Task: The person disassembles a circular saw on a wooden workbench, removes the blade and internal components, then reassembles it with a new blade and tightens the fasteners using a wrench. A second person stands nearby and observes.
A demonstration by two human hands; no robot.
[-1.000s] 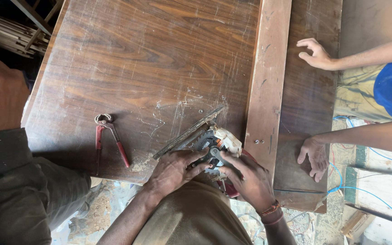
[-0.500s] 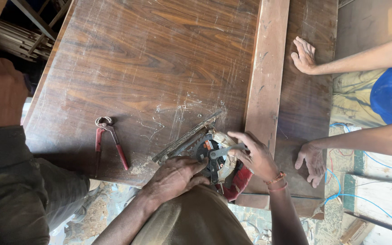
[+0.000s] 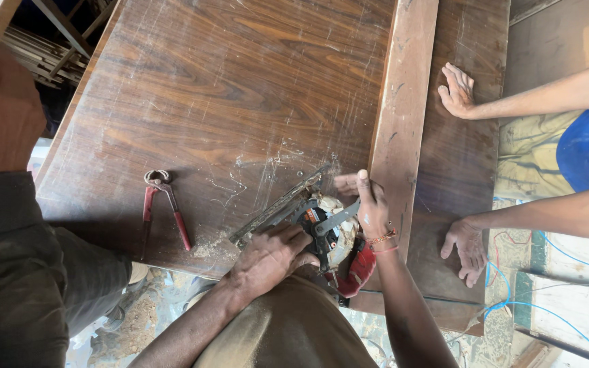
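Circular saw (image 3: pixel 328 228), red-bodied with a dusty metal guard, sits at the near edge of a broad dark wooden panel (image 3: pixel 240 102) laid flat as a bench, its base plate resting on the scratched surface beside a long upright-edged plank (image 3: pixel 403 116). The worker's left hand (image 3: pixel 267 255) is clenched around the saw's rear body, while the right hand (image 3: pixel 369 201) lies over the front of the guard with fingers pressed down and thumb against the plank's side; whether it grips a knob there cannot be told. Pale sawdust is scattered around the tool.

Judging by its motor housing and steel plate, the saw looks heavy, rigid and front-weighted, best held by the rear handle and front housing, well clear of the blade, which is hidden under the guard. Its dusty casing may be slippery.

Red-handled pincers (image 3: pixel 161 204) lie on the panel to the left, well apart from the saw. Across the plank, another person's two hands (image 3: pixel 457 92) press flat on the wood, one near the far end and one near the close edge. A third person's fist and dark sleeve (image 3: pixel 1 225) fill the left side. A blue cable (image 3: pixel 560 249) trails over the floor at right.
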